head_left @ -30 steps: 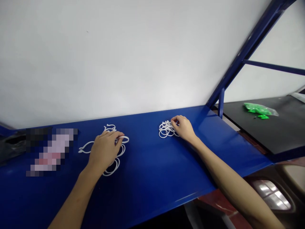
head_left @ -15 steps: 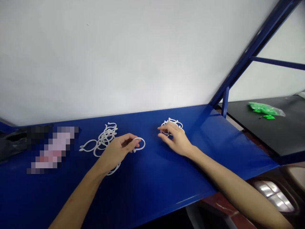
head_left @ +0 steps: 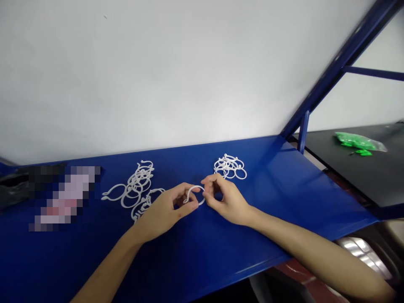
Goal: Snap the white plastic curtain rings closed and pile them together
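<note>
A white plastic curtain ring (head_left: 188,193) with a knobbed end is held between my two hands, just above the blue table. My left hand (head_left: 167,210) has its fingers closed on the left side of the ring. On the opposite side, the thumb and fingers of my right hand (head_left: 227,198) pinch the ring's edge. To the left lies a loose, overlapping heap of similar white rings (head_left: 138,187), partly covered by my left hand. Beyond my right hand sits a smaller cluster of white rings (head_left: 232,164).
The blue table (head_left: 221,252) backs onto a pale wall (head_left: 189,75). A dark bag (head_left: 15,189) and a blurred-out pinkish packet (head_left: 66,195) lie at left. Blue frame bars (head_left: 325,75) rise at right, beside a black table (head_left: 353,172) bearing a green-filled plastic bag (head_left: 356,141).
My left hand has carried the ring to the right. My right hand has moved away from the right-hand cluster, towards me and leftward, and has closed on the same ring.
</note>
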Demonstrator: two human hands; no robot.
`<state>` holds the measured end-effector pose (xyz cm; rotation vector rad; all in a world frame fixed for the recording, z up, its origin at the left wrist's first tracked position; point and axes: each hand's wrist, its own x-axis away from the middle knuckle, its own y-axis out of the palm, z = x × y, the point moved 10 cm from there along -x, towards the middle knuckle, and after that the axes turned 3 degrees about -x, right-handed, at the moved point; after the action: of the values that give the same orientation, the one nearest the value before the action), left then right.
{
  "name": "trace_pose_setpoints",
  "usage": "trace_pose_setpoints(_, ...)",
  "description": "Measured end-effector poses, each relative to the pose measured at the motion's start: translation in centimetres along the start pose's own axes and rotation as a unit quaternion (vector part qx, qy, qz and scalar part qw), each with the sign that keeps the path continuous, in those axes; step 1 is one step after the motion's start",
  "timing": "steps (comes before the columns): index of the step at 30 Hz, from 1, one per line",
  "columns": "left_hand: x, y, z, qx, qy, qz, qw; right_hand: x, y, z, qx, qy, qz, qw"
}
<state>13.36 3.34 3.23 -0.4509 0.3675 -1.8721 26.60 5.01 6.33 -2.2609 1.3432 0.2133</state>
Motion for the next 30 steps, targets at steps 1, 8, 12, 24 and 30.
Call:
trace_pose_setpoints(1, 0.0, 0.2, -0.1, 0.006, -0.002, -0.012, 1.000, 0.0, -0.3, 0.1, 0.005, 0.000, 0.012, 1.000)
trace_pose_setpoints(8, -0.1, -0.6, -0.3, 0.018, -0.013, 0.020, 1.000, -0.1, -0.1, -0.1, 0.044, -0.018, -0.012, 0.999)
trace_pose_setpoints(12, -0.3, -1.4, -0.4, -0.003, -0.006, 0.065, 0.998, -0.1, 0.1, -0.6, 0.058, -0.032, -0.032, 0.997)
trace_pose_setpoints(24, 0.3, -2.5, 0.3, -0.027, 0.018, 0.189, 0.981, 0.1, 0.3, -0.5, 0.073, -0.029, -0.041, 0.996)
trace_pose_setpoints(30, 0.7, -2.8, 1.2, -0.105, 0.050, 0.238, 0.964, 0.4, 1.2, -1.2, 0.094, -0.057, -0.086, 0.990)
